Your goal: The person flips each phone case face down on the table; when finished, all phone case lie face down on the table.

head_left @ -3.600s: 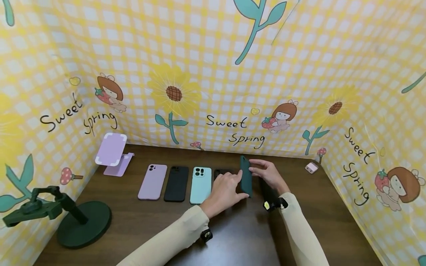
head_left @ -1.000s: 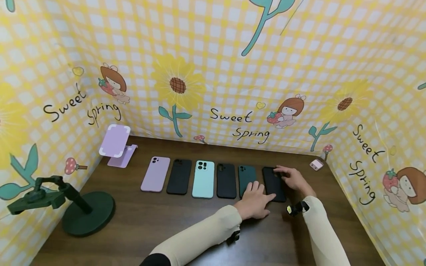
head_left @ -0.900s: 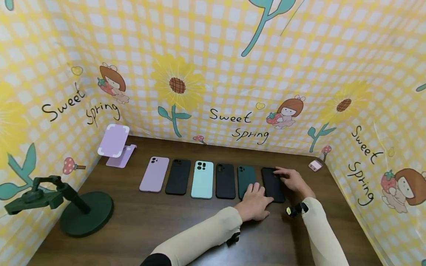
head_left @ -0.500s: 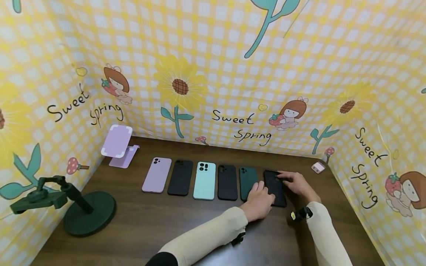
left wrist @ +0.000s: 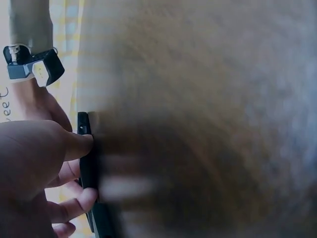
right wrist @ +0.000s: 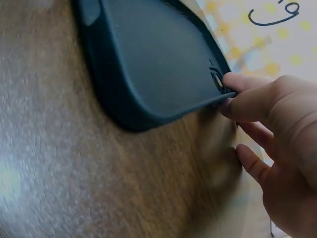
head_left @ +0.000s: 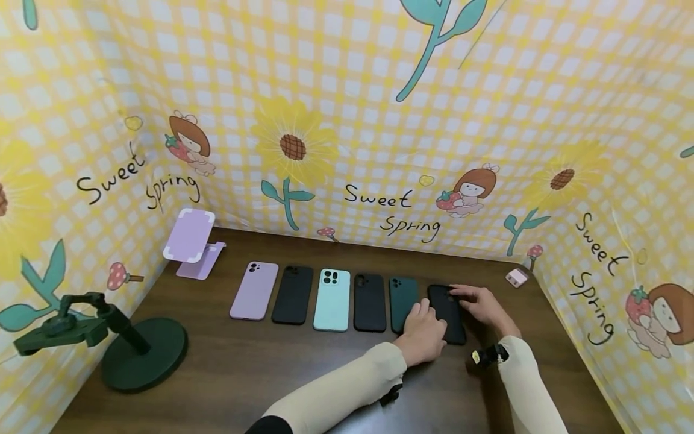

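Note:
A black phone case (head_left: 446, 313) lies at the right end of a row of cases; the right wrist view shows its hollow inner side (right wrist: 158, 54) facing up. My right hand (head_left: 484, 306) pinches its rim at the far right corner, beside the camera cutout. The left hand (head_left: 424, 333) holds the near left part; in the left wrist view its thumb and fingers grip the black edge (left wrist: 88, 171). Just left lies a dark green phone case (head_left: 402, 295), its lower corner partly hidden by the left fingers.
Farther left lie a black case (head_left: 370, 307), a mint case (head_left: 332, 307), another black case (head_left: 293, 298) and a lilac case (head_left: 253, 295). A lilac stand (head_left: 190, 236) and dark green stand (head_left: 145, 355) are at left; a small charger (head_left: 517, 277) at right.
Earlier both hands held the dark green case upright; it now lies in the row. Both hands moved right onto the black case, which shifted slightly towards me, and the left fingers drew in.

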{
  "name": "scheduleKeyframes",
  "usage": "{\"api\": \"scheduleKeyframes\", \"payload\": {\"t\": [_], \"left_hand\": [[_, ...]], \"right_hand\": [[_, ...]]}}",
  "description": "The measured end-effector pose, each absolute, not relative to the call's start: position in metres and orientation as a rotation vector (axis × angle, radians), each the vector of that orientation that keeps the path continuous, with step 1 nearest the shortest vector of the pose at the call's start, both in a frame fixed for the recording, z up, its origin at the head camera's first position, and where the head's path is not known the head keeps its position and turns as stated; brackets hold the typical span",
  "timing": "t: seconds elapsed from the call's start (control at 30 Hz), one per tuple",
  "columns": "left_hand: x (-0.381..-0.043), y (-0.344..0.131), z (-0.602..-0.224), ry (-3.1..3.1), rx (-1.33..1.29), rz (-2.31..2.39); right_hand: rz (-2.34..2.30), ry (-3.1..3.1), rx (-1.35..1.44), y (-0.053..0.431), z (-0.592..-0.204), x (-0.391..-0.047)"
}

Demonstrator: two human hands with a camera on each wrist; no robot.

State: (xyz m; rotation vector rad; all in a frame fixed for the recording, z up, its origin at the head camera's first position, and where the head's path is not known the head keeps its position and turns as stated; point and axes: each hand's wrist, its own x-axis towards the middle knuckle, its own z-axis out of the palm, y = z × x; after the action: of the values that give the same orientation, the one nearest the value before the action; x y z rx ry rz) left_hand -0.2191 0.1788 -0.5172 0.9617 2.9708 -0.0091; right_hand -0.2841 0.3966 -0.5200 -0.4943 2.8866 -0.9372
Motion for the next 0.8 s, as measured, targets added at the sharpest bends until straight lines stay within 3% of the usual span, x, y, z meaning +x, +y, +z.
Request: {"api": "scheduleKeyframes", "payload": {"t": [0.37,0.8], "left_hand": [[-0.215,0.156,-0.502,3.035,1.064,0.187],[-0.209,0.119,-0.46,3.079,1.195,0.486]], "right_hand": [[-1.611,2.523,-0.317,0.405,-0.524,-0.28],[-2.127,1.401,-0.884,0.381,-0.519,-0.292]]}}
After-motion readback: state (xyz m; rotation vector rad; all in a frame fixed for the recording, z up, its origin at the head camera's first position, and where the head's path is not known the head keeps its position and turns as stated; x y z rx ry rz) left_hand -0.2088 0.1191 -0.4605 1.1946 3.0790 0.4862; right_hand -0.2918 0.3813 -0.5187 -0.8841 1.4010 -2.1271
